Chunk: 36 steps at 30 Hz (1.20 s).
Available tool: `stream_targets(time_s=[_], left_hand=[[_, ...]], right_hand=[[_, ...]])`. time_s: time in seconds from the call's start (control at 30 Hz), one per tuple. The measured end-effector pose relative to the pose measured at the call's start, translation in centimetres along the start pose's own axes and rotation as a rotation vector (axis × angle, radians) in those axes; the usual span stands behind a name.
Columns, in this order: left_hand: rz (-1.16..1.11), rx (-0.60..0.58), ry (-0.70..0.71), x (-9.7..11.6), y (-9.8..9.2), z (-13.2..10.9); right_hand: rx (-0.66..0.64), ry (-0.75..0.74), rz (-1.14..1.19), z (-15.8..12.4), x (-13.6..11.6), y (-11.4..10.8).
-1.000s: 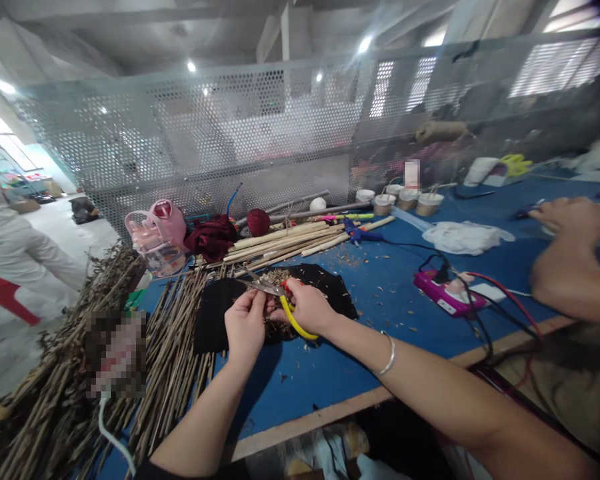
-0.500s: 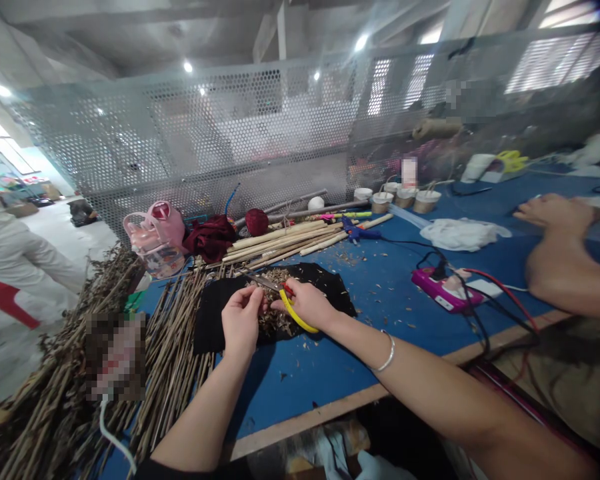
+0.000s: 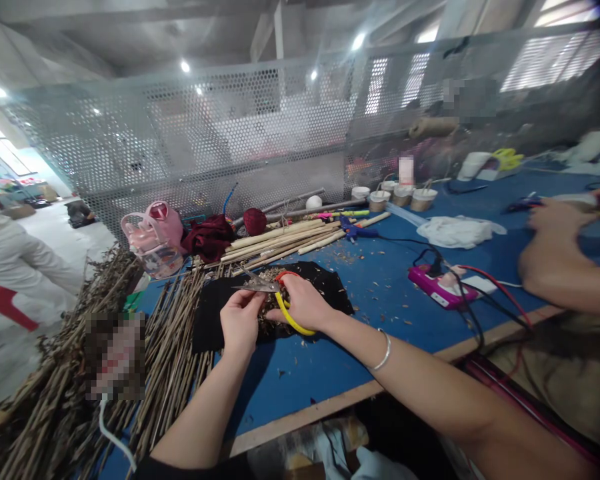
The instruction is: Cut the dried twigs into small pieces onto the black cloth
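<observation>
My right hand (image 3: 305, 303) is closed on a pair of scissors (image 3: 261, 287) with red and yellow handle loops. The scissor blades are apart and point left, over the fingertips of my left hand. My left hand (image 3: 240, 320) is pinched, and what lies between its fingers is too small to make out. Beneath both hands, brown dried plant bits (image 3: 269, 328) lie heaped on a black cloth (image 3: 210, 313). To the left of the cloth, long thin dried stalks (image 3: 173, 340) are spread on the blue table (image 3: 265, 393).
Pale sticks (image 3: 280, 238) and a blue glue gun (image 3: 355, 229) lie behind the cloth. A purple power strip (image 3: 437, 290) with cables sits to the right, near a white plastic bag (image 3: 455, 231). At far right is another person's arm (image 3: 555, 260). A pink bottle (image 3: 160, 250) stands back left.
The scissor blades have spread apart and swung to the left above my left fingertips. My left hand stays almost in place. Something dark has come into view by the other person's hand.
</observation>
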<state>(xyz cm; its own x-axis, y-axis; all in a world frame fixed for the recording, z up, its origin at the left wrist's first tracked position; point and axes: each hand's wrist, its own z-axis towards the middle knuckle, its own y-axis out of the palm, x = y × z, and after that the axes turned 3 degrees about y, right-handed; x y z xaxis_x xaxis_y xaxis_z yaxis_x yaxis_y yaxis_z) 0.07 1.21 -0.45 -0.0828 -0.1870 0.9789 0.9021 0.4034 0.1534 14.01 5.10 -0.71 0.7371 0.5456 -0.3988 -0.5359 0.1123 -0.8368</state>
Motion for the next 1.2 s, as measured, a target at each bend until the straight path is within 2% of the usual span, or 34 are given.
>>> stream_targets(time_s=[0.17, 0.37, 0.53, 0.8, 1.1, 1.2], left_hand=[[-0.008, -0.01, -0.008, 0.1, 0.2, -0.4], [-0.02, 0.013, 0.012, 0.3, 0.2, -0.5], [-0.003, 0.029, 0.008, 0.0, 0.0, -0.3], [-0.139, 0.034, -0.057, 0.0, 0.4, 0.0], [-0.09, -0.034, -0.069, -0.2, 0.3, 0.0], [-0.063, -0.039, -0.065, -0.2, 0.3, -0.1]], right_hand=[[0.001, -0.012, 0.033, -0.1, 0.0, 0.1], [-0.075, 0.092, 0.003, -0.2, -0.2, -0.1], [-0.079, 0.121, -0.029, 0.0, 0.1, 0.1], [-0.087, 0.148, 0.064, 0.1, 0.2, 0.4], [-0.058, 0.027, 0.037, 0.1, 0.2, -0.4], [-0.064, 0.047, 0.045, 0.1, 0.1, -0.5]])
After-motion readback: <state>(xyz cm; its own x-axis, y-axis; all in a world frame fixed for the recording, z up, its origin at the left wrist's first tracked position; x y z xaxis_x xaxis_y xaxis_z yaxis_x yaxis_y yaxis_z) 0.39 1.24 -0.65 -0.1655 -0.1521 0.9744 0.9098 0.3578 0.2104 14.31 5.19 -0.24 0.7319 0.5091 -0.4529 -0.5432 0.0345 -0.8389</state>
